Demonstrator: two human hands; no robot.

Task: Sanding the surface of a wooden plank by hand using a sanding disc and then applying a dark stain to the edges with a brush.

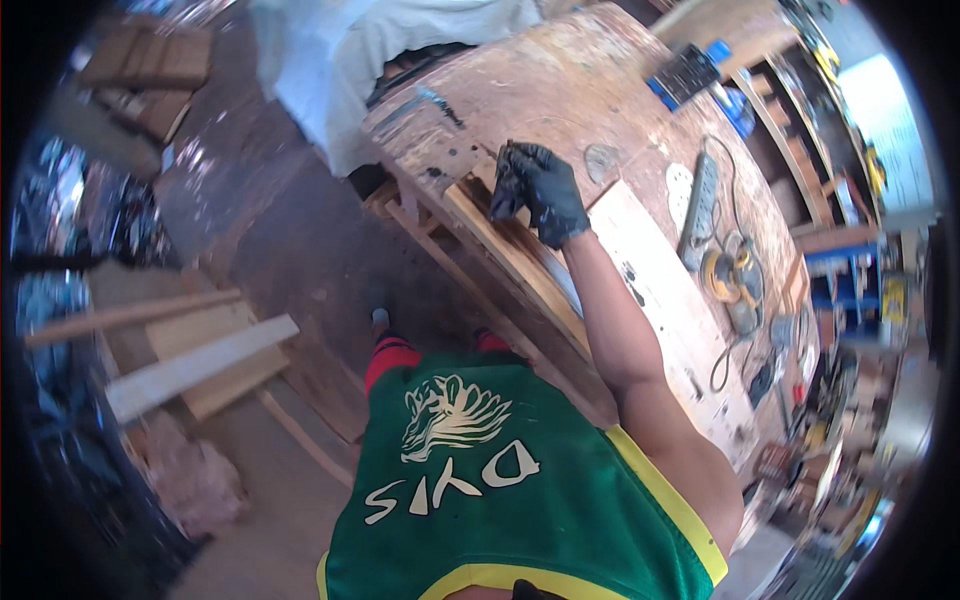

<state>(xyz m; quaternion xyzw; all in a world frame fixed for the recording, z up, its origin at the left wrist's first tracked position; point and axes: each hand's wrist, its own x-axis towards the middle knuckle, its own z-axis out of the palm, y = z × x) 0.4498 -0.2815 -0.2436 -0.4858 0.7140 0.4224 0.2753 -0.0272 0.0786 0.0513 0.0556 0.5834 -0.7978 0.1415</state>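
Observation:
My right hand (540,195), in a black glove, is over the near edge of a worn workbench (560,80). Its fingers are curled together, and whatever they may pinch is hidden by the dark glove. Just beneath it lies a narrow wooden piece (525,265) with a pale edge and a dark, wet-looking brown face. Alongside, under my forearm, a long light-coloured board (670,320) with dark spots stretches along the bench. My left hand does not show.
On the bench are a power strip (702,205), a yellow-and-black sander (730,280) with its cord, and a dark tool with blue parts (685,75). A grey cloth (350,70) hangs at the far side. Loose planks (200,365) lie on the left. Shelves (800,150) stand right.

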